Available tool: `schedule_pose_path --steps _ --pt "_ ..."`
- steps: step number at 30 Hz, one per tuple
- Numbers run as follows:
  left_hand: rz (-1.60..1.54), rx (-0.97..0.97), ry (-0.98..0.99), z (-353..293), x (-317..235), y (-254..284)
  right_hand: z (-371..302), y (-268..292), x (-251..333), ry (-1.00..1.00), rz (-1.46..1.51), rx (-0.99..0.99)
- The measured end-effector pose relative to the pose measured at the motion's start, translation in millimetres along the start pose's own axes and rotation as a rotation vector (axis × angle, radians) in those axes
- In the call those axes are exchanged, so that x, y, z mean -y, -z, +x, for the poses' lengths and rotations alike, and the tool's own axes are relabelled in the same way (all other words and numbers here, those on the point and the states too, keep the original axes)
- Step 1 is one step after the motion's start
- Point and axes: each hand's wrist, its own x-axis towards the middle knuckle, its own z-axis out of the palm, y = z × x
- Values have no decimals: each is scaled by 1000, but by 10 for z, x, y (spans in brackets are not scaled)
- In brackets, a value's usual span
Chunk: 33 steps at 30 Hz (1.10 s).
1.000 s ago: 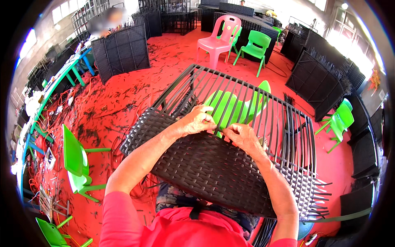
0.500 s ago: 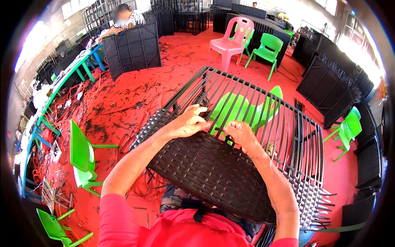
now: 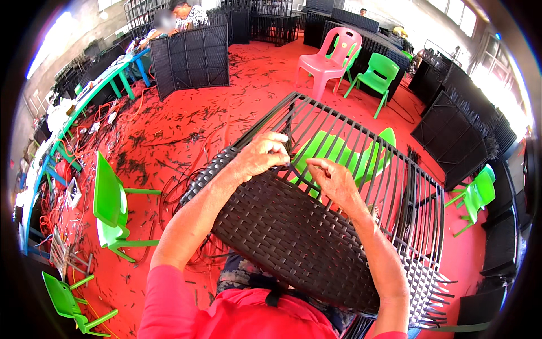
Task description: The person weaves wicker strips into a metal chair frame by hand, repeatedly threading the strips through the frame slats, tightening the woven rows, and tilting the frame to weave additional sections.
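A dark plastic wicker panel [image 3: 288, 220] lies across my lap. Its near part is tightly woven, and the bare parallel strips [image 3: 415, 181] run on to the far side of its frame. Over the edge of the weave, my left hand [image 3: 261, 157] is bent closed, with a short dark strip end [image 3: 287, 164] at its fingertips. Just to the right hovers my right hand [image 3: 334, 179], its fingers curled in above the bare strips. What it holds, if anything, is hidden. Loose strip ends [image 3: 443, 294] stick out at the panel's right edge.
A green chair [image 3: 330, 150] shows beneath the bare strips. Another green chair [image 3: 110, 209] stands at left, and a pink chair [image 3: 327, 59] farther off. A cluttered blue-green table [image 3: 84, 101] curves along the left. Black scraps [image 3: 141, 161] litter the red floor. A person [image 3: 183, 17] works behind a dark panel [image 3: 197, 59].
My hands have drawn apart slightly; the right has moved right and its fingers have lifted from the weave's edge. The whole view has shifted a little, with far things now farther right.
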Motion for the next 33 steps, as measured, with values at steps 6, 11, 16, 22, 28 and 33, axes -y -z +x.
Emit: schedule_pose_path --steps 6,11,16,22,28,33 --pt "-162 18 135 -64 -18 152 182 -174 140 -201 263 231" --pt "710 151 -133 -1 186 106 203 -206 -81 -209 254 174" --pt "694 223 -109 4 321 135 326 -349 -148 -121 164 222" --pt "207 29 -13 20 247 251 245 -188 213 -226 85 214" --pt "-312 -241 106 -45 205 388 541 -373 202 -84 276 256" --pt "120 -172 68 -106 253 462 597 -441 21 -304 353 331"
